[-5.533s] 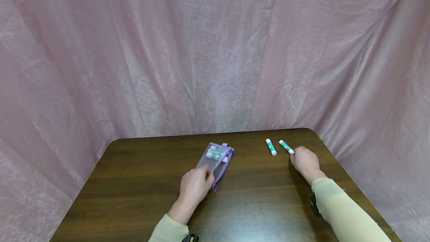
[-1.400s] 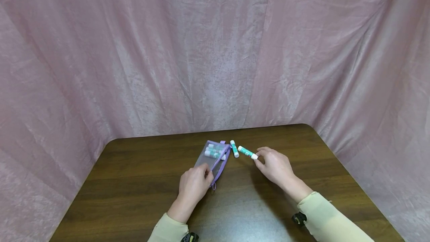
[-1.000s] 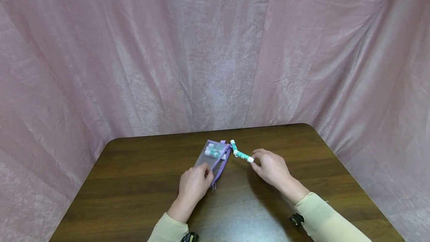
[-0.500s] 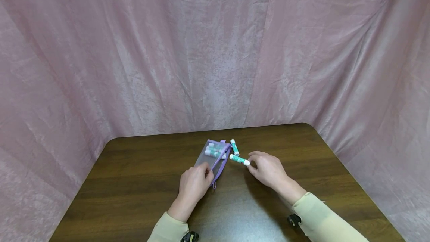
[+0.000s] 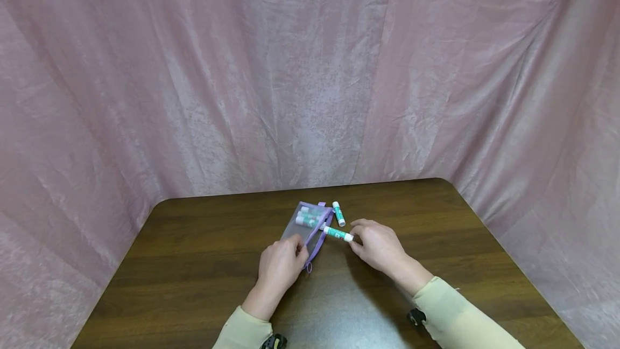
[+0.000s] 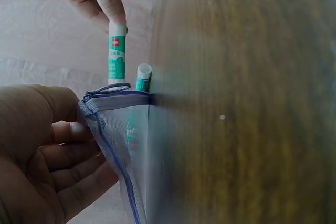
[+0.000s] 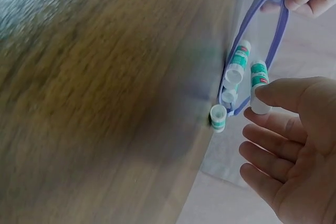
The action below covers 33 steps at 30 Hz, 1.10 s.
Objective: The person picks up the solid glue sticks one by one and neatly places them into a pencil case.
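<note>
Head view: hands point(image 5: 282, 264) point(image 5: 380, 246) pinch a mesh pouch point(image 5: 293, 231) and a glue stick point(image 5: 337, 234); enclosed sticks point(image 5: 308, 222) show only hazily.

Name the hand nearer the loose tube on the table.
Right: the right hand is just right of the loose tube; the left hand is farther off, leftward, gripping the pouch.

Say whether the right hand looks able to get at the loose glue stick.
Probably not right away: the right hand pinches another glue stick at the mouth of the purple pouch. Once that grip is free, likely yes: the loose glue stick lies close by, uncovered.
</note>
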Available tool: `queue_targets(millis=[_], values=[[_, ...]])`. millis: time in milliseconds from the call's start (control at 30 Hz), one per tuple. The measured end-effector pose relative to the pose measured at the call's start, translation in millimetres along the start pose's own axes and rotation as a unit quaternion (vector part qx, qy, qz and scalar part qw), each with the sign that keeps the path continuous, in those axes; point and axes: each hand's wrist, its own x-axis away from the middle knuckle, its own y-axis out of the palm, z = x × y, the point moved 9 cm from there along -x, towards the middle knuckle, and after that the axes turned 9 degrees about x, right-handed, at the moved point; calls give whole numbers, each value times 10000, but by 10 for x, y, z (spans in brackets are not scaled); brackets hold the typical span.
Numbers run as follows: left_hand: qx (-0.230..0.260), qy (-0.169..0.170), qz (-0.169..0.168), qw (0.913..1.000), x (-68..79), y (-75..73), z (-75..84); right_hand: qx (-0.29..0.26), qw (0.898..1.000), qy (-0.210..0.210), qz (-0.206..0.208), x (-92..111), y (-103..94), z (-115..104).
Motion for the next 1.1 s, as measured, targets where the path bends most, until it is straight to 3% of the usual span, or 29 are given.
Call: queue_targets(millis=[1100], values=[[0, 18, 14, 10000, 4, -24, 20, 74, 9992, -342, 218, -145, 126, -230]])
